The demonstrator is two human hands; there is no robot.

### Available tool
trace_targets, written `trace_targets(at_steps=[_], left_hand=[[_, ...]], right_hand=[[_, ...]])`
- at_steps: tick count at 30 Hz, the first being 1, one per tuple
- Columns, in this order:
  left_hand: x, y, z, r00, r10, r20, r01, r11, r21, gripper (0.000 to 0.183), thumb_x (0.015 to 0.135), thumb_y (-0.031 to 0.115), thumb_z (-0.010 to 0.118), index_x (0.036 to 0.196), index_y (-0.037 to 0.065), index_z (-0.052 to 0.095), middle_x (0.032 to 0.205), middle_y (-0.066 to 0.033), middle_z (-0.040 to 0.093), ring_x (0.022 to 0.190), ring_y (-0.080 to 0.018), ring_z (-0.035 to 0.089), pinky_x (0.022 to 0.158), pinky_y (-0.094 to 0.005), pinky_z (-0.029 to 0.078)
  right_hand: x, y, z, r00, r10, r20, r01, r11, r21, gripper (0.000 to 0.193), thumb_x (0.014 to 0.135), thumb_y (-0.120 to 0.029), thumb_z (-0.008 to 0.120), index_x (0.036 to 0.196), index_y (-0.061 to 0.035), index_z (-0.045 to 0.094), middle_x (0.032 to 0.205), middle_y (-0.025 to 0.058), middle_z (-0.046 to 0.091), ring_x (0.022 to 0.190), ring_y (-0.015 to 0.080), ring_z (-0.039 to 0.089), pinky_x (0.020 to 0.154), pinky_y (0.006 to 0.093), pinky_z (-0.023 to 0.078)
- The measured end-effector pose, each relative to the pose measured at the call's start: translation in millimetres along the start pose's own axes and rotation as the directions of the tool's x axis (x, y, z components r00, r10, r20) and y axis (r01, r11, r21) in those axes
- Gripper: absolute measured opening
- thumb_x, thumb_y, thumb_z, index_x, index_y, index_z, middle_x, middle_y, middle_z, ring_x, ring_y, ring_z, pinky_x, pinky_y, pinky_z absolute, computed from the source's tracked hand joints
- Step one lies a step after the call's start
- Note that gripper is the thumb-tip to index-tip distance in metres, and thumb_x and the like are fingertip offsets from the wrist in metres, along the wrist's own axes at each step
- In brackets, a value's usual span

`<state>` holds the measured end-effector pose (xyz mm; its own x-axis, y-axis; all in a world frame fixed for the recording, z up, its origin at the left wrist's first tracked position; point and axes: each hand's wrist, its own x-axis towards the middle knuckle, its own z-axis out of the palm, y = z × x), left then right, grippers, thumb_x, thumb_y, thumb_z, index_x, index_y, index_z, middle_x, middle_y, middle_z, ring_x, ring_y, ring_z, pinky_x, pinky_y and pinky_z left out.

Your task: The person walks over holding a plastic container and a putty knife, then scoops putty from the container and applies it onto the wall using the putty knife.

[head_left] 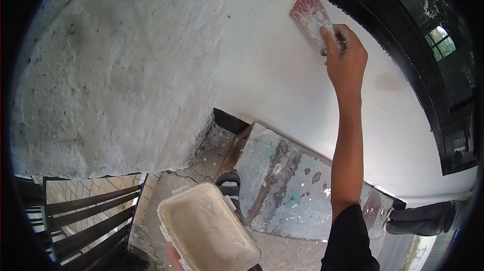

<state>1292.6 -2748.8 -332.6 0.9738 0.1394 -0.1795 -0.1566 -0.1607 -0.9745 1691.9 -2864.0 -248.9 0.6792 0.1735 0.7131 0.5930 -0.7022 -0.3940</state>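
Note:
My right hand (pixel 348 56) is closed around a putty knife (pixel 311 12) with a worn red, white-smeared blade. The blade lies against the smooth white wall (pixel 272 64), close under a black frame. Low in the view is a rectangular plastic tub (pixel 209 225) with pale cream paste spread over its inside. My left hand (pixel 174 257) grips the tub from beneath at its left side; only a little of the hand shows, and the rest is hidden by the tub.
A rough grey-white wall (pixel 121 69) fills the left. Below stands a paint-spattered board or platform (pixel 287 185), beside my sandalled foot (pixel 229 185). Black railing bars (pixel 93 215) are at the lower left. The black frame (pixel 403 44) curves along the right; a person's dark-trousered legs (pixel 423 219) appear lower right.

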Motion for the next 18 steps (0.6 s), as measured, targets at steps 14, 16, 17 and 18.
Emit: trace_targets(at_steps=[14, 16, 17, 18], left_hand=[[-3, -4, -9, 0.999, -0.012, 0.033, 0.021, 0.957, -0.29, 0.049, 0.094, 0.032, 0.053, 0.134, 0.003, 0.046, 0.132, -0.0123, 0.051, 0.124, -0.0237, 0.046, 0.105, -0.0384, 0.038], [-1, -2, -11, 1.0, 0.003, 0.026, 0.006, 0.945, -0.328, 0.049, 0.094, 0.032, 0.053, 0.134, 0.003, 0.046, 0.133, -0.0123, 0.05, 0.125, -0.0237, 0.045, 0.106, -0.0386, 0.037], [-5, -7, -11, 1.0, -0.004, 0.031, 0.014, 0.941, -0.337, 0.049, 0.094, 0.032, 0.053, 0.134, 0.003, 0.046, 0.133, -0.0123, 0.05, 0.125, -0.0237, 0.045, 0.106, -0.0387, 0.037], [-3, -6, -11, 1.0, 0.004, 0.025, 0.005, 0.934, -0.357, 0.049, 0.094, 0.032, 0.053, 0.134, 0.003, 0.046, 0.133, -0.0124, 0.05, 0.125, -0.0237, 0.045, 0.106, -0.0388, 0.037]], right_hand=[[-43, 7, -44, 0.986, 0.161, 0.05, -0.161, 0.987, -0.007, 0.025, 0.086, -0.013, 0.069, 0.07, 0.0007, 0.055, 0.054, 0.006, 0.047, 0.05, 0.0107, 0.04, 0.048, 0.0273, 0.035], [-43, -3, -37, 0.975, 0.217, 0.038, -0.22, 0.966, 0.136, 0.027, 0.085, -0.014, 0.07, 0.069, -0.0004, 0.055, 0.053, 0.0025, 0.046, 0.052, 0.0064, 0.038, 0.047, 0.025, 0.033], [-34, -17, -31, 0.965, 0.258, 0.041, -0.26, 0.929, 0.262, 0.029, 0.084, -0.017, 0.072, 0.067, -0.0014, 0.054, 0.053, -0.0002, 0.045, 0.052, 0.0048, 0.037, 0.047, 0.024, 0.032], [-28, -20, -19, 0.951, 0.305, 0.057, -0.304, 0.879, 0.366, 0.032, 0.083, -0.019, 0.073, 0.065, -0.0025, 0.053, 0.053, -0.0028, 0.044, 0.051, 0.0033, 0.036, 0.046, 0.0231, 0.031]])
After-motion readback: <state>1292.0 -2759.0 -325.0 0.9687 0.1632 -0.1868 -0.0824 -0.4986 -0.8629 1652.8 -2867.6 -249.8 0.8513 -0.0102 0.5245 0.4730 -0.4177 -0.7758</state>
